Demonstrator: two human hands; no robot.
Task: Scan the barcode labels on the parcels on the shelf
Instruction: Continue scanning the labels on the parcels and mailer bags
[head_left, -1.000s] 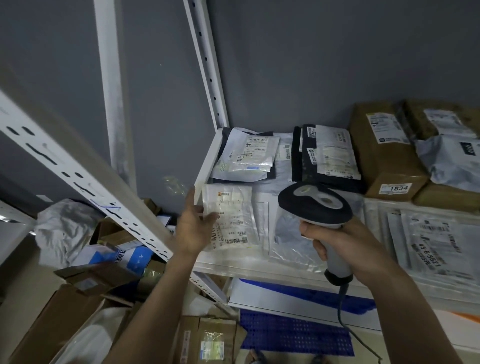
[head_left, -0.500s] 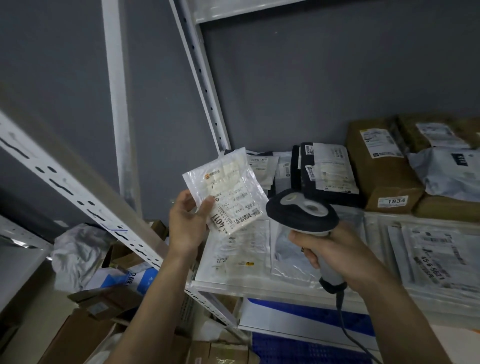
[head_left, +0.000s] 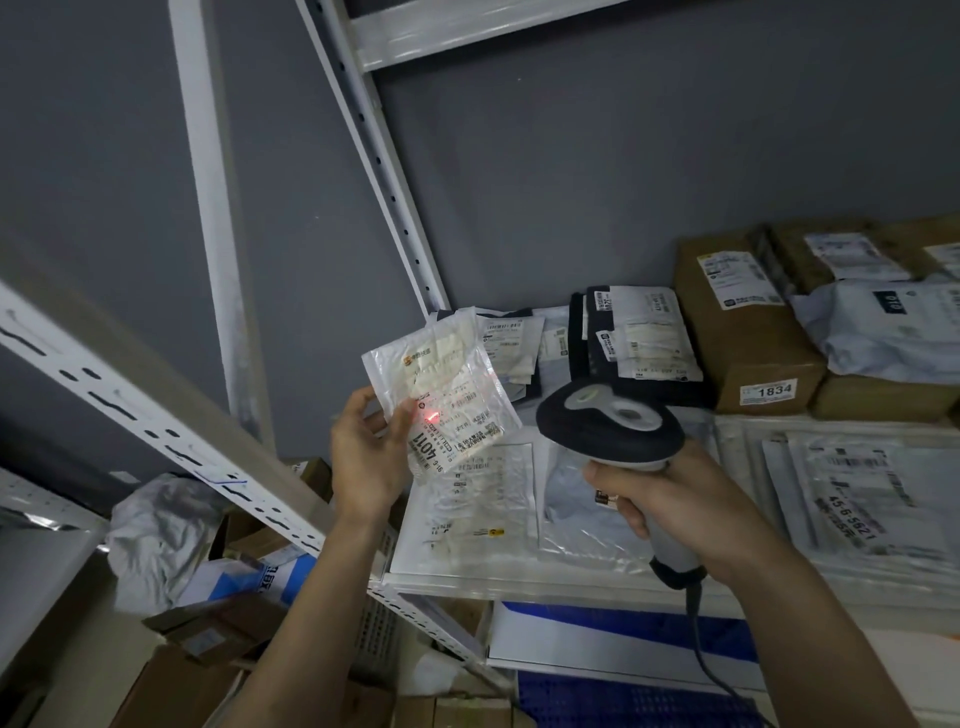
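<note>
My left hand (head_left: 366, 457) pinches a small clear plastic parcel (head_left: 447, 384) by its lower left corner and holds it up above the shelf's left end. Its white label reads 4011, and a red light spot glows on the label beside my thumb. My right hand (head_left: 670, 499) grips the handle of a grey and black corded barcode scanner (head_left: 608, 421), whose head points left at the parcel. On the white shelf (head_left: 519, 582) below lie flat clear bags with labels.
Brown boxes (head_left: 743, 332), one marked 1834, black parcels (head_left: 634, 343) and a grey bag (head_left: 893, 327) crowd the shelf's back and right. White perforated uprights (head_left: 384, 171) stand left of the shelf. Cardboard boxes (head_left: 171, 691) and a crumpled bag (head_left: 156, 535) lie on the floor at left.
My left hand lifted the small parcel off the shelf and tilted its label toward the scanner. The scanner now casts a red spot on the label. The view has tilted upward.
</note>
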